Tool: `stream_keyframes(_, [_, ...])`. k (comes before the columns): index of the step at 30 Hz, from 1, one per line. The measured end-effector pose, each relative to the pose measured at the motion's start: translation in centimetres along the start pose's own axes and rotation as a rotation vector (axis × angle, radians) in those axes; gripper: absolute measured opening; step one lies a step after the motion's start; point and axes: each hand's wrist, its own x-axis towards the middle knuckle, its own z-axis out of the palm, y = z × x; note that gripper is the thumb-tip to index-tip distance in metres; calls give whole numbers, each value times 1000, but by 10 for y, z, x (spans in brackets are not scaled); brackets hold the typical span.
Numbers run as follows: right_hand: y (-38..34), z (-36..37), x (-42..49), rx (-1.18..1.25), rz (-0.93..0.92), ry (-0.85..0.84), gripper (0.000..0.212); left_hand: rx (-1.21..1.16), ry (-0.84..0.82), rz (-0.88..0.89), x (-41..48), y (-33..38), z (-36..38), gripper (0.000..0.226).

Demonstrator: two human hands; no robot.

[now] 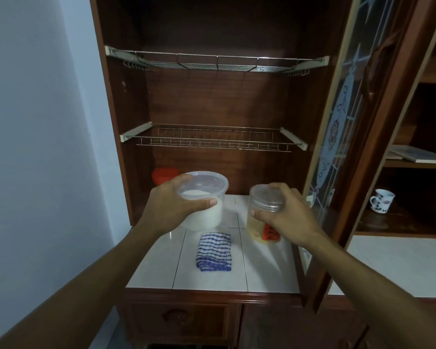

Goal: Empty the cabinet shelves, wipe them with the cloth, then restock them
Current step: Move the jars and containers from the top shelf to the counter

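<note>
Over the tiled counter (156, 263), the left hand (173, 205) clasps a lidded tub of white powder (204, 183), the right hand (285, 215) a screw-top jar (256, 227); the striped cloth (214, 251) lies folded at six o'clock. Wire racks (212, 142) at twelve stand bare: probably restocking, which calls for a level lift.

The view is dim and bluish. Far above the fingers (202, 202) of the left hand (169, 205), the top of the cabinet (127, 102) sinks into near black, while its back panel is softly lit mid-height. A pale sheen lies on the clear lids of the tub (207, 182) and jar (262, 195) under the fingers, and a small glint on the white counter (212, 280) below them. Wide-angle bending leans the cabinet's sides and the glass door (337, 127) beyond the right hand (285, 212). Detail is soft.
</note>
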Motion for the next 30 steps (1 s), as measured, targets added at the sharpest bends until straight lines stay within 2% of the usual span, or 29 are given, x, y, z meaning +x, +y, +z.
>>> stream_keyframes(7, [12,22,23,-14,53,36,79,29,-38,-12,31,-24,23,78])
stream_keyframes(14, [17,40,48,-29,114,90,77,40,-112,-13,67,-47,40,97])
stream_keyframes(24, [41,65,63,16,185,127,74,55,-149,-47,96,-72,78,90])
stream_keyframes(27, [55,74,71,69,189,141,74,56,-158,-36,105,-76,93,99])
stream_keyframes(30, [70,83,79,74,200,156,74,50,-160,-23,113,-80,111,85])
